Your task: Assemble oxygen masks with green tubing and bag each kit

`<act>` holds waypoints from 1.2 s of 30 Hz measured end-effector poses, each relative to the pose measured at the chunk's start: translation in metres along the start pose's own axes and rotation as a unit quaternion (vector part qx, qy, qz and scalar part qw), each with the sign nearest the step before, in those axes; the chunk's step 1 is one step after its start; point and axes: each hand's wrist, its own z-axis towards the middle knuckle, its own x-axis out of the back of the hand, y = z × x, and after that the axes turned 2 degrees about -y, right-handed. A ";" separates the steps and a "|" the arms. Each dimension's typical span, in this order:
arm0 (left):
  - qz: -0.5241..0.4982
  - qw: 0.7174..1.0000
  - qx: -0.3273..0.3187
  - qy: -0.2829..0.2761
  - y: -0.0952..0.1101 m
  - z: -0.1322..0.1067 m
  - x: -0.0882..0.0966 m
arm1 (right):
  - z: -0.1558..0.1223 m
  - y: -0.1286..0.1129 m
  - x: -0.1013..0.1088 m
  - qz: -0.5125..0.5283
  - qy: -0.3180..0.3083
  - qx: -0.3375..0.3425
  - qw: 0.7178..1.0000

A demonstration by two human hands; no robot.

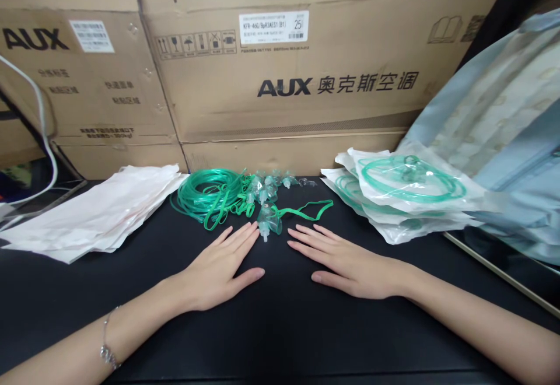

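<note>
Both hands lie flat on the black tabletop [280,332], palms down and holding nothing. The fingertips of my left hand [216,274] are right by a clear green oxygen mask [269,219]; whether they touch it I cannot tell. My right hand [350,261] rests on the other side of that mask, a little apart from it, with its fingers stretched out. A green elastic strap [306,214] trails from the mask to the right. Behind it sit several more small masks [265,186] in a cluster, beside a coil of green tubing [205,195].
At the left lies a stack of white paper-backed pouches [100,207]. Sealed clear pouches with green tubing and masks [406,181] are piled at the right. Large cardboard boxes [284,116] stand along the back. Light blue fabric [494,122] hangs at the right edge.
</note>
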 end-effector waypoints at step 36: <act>-0.041 0.963 0.141 0.227 -0.026 0.015 0.036 | -0.003 0.004 0.001 -0.029 0.130 0.051 0.990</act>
